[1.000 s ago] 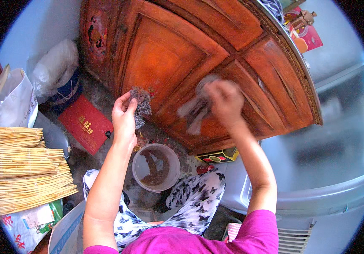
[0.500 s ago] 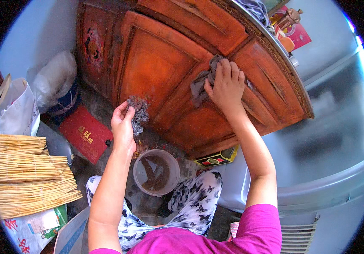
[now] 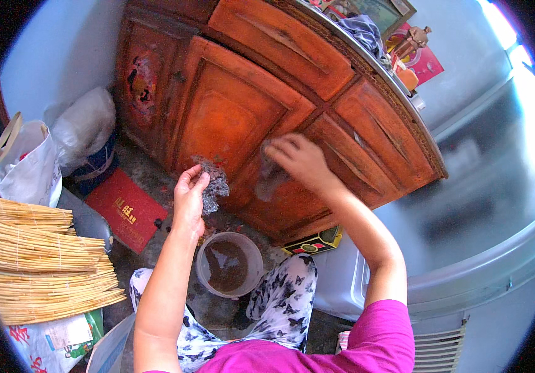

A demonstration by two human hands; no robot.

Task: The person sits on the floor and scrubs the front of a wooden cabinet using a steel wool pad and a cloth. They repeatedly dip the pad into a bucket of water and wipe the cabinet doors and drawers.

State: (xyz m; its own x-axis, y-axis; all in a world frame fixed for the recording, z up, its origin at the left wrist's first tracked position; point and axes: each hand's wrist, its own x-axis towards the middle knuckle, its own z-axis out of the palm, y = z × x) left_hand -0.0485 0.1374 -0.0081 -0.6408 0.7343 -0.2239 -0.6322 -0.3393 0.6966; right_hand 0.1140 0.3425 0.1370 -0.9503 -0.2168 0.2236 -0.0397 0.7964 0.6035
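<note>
My left hand [image 3: 191,194] pinches a tangled grey wad of steel wool [image 3: 215,186] between thumb and fingers, in front of the lower part of a reddish-brown wooden cabinet [image 3: 233,118]. My right hand [image 3: 298,160], smeared by motion, holds a dark grey cloth [image 3: 270,177] against or close to the cabinet's front, near the upright between the large door and the right-hand panels. The cloth is blurred, so its contact with the wood cannot be made out. Below my hands, between my knees, stands a clear plastic bucket [image 3: 258,271] with murky brown water.
At left lie bundled thin sticks [image 3: 43,248], a red flat box [image 3: 124,202], a white bag [image 3: 28,165] and a blue bucket [image 3: 96,171] topped with clear plastic. A yellow-and-black box [image 3: 313,242] sits under the cabinet's right end. A large grey appliance [image 3: 454,242] stands at right.
My right hand has swept the cloth left and down across the cabinet front. The left hand keeps the steel wool, slightly lower and further right in view; the view has shifted a little.
</note>
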